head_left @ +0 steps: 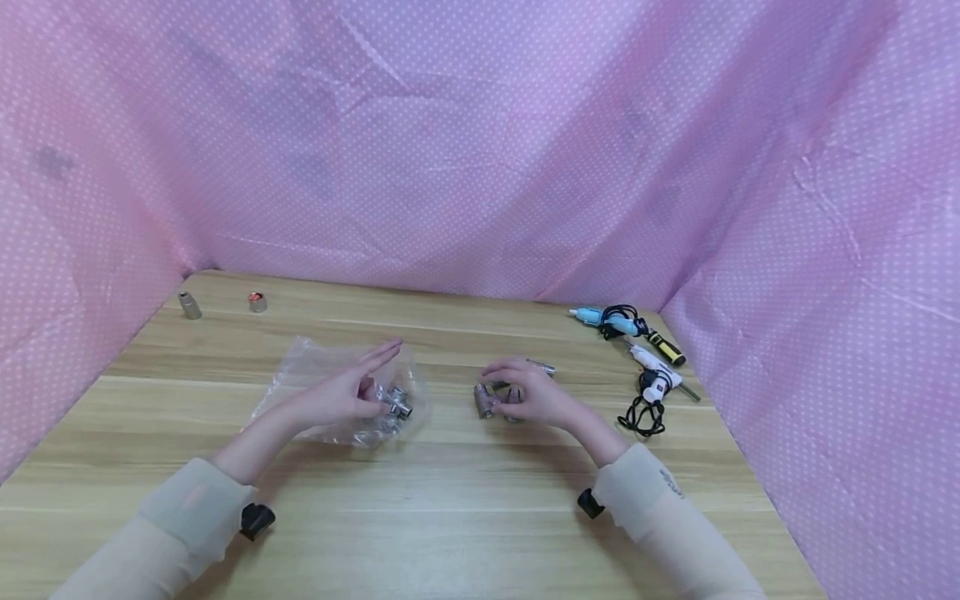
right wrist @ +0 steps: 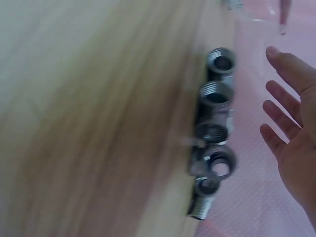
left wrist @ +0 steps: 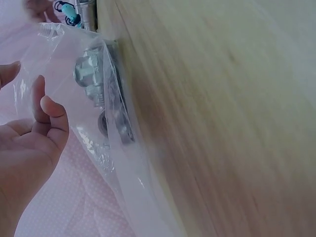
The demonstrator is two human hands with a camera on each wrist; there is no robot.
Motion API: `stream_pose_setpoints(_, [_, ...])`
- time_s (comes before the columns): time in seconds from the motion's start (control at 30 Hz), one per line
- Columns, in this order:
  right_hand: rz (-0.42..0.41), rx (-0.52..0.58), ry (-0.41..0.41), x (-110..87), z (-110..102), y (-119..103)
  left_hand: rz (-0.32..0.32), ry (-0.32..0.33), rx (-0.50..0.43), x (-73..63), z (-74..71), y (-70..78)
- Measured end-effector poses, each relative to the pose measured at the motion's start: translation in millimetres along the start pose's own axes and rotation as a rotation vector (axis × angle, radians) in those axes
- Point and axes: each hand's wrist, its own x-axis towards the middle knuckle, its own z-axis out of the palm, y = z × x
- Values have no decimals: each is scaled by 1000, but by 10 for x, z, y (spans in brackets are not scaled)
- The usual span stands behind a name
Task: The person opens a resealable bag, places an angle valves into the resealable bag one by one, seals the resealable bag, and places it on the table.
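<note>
In the head view my left hand (head_left: 339, 397) hovers over a clear plastic bag (head_left: 303, 364) with threaded metal pipe fittings (head_left: 401, 404) inside. The left wrist view shows its fingers loosely bent beside the bag, holding nothing, with a grey valve-like fitting (left wrist: 90, 74) seen through the film. To the right, my right hand (head_left: 542, 400) is held just above a group of metal pipe fittings (head_left: 483, 402), partly hiding them. In the right wrist view that hand's fingers are spread, apart from the row of threaded fittings (right wrist: 216, 94).
At the table's far left stand a metal cylinder fitting (head_left: 190, 306) and a short fitting with a reddish inside (head_left: 257, 302). On the right lie a blue corded tool (head_left: 622, 322), a yellow-and-black handle (head_left: 666, 348) and a white glue gun (head_left: 656, 367). Pink dotted cloth (head_left: 480, 150) encloses the table.
</note>
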Motion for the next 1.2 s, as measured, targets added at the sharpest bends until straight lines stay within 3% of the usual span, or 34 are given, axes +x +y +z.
stream_pose_setpoints(0.27, [47,-33,-123,30,112,124,7,63,57,29,27,-55])
stream_pose_setpoints(0.47, [91,-48,-200,61,136,155,21,54,38,20,21,-47])
stream_pose_setpoints(0.83, [49,-38,-153,111,158,197,32,12,33,2,1,-11])
stream_pose_setpoints(1.2, [22,7,-37,187,-118,-37,25,-20,39,-16,-22,5])
